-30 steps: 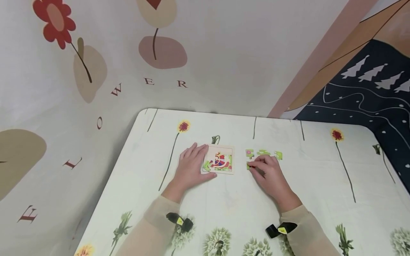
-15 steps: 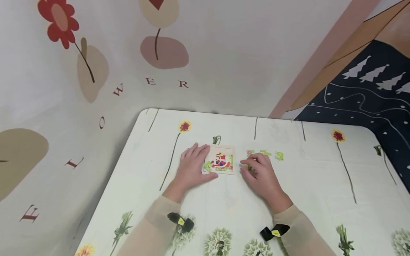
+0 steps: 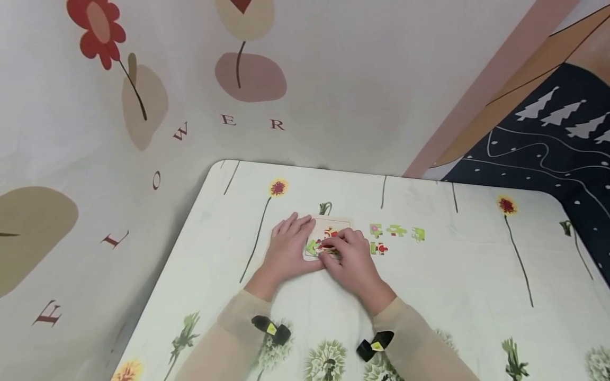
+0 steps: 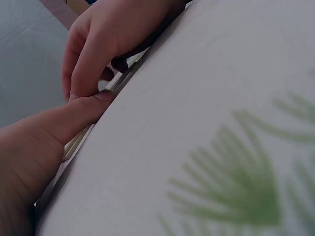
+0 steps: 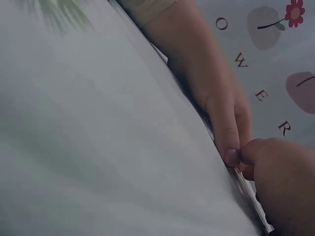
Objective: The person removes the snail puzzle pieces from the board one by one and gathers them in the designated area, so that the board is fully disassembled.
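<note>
A small square wooden jigsaw board (image 3: 340,218) lies on the table in the head view, partly filled with red, green and blue pieces. My left hand (image 3: 286,246) rests along its left side, fingers straight at the upper left corner and thumb along the near edge. Over the lower part of the board, my right hand (image 3: 352,262) pinches a puzzle piece, mostly hidden by the fingertips. Both wrist views show the right fingertips touching down beside the left thumb (image 4: 83,110); the piece itself cannot be made out there.
Right of the board lie loose jigsaw pieces: a green one with a pink spot (image 3: 376,229), a green one (image 3: 396,230), another green one (image 3: 418,234) and a red and green one (image 3: 381,248). A flower-patterned cloth (image 3: 452,275) covers the table, with printed fabric walls (image 3: 357,106) behind.
My right hand has moved left from the loose pieces to the board, bringing a puzzle piece along. The left hand has stayed at the board's left side.
</note>
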A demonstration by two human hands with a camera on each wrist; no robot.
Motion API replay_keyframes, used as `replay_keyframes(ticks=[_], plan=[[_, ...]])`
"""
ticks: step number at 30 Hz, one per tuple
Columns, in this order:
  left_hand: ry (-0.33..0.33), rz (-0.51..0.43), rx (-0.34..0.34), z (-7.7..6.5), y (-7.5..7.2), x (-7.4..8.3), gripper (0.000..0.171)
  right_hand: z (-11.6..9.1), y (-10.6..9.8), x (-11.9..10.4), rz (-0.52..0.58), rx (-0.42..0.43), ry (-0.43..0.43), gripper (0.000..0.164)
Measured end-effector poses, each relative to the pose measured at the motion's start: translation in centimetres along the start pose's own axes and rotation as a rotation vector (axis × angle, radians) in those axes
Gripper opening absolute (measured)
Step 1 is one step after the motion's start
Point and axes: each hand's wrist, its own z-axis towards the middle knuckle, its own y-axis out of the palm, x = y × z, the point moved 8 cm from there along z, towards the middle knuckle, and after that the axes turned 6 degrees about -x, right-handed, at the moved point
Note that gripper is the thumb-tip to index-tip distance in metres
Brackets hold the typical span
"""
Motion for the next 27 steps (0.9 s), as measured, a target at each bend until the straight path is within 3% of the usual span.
replay_keyframes(ticks=[5,12,16,27], plan=[[-0.007,-0.022,0.002,-0.1,-0.1,-0.1,0.11,0.5,1.0,0.0,-0.019,-0.047,0.101,0.03],[0.001,-0.017,0.013,-0.1,-0.5,0.0,0.108,1.2,1.5,-0.3,-0.04,-0.059,0.129,0.028],[0.018,-0.005,0.002,0.2,-0.5,0.2,0.107,1.4,1.3,-0.1,0.009,-0.042,0.15,0.024],[0.01,0.013,-0.029,0.1,-0.1,0.1,0.108,1.2,1.2,-1.0,0.11,-0.006,0.03,0.017]])
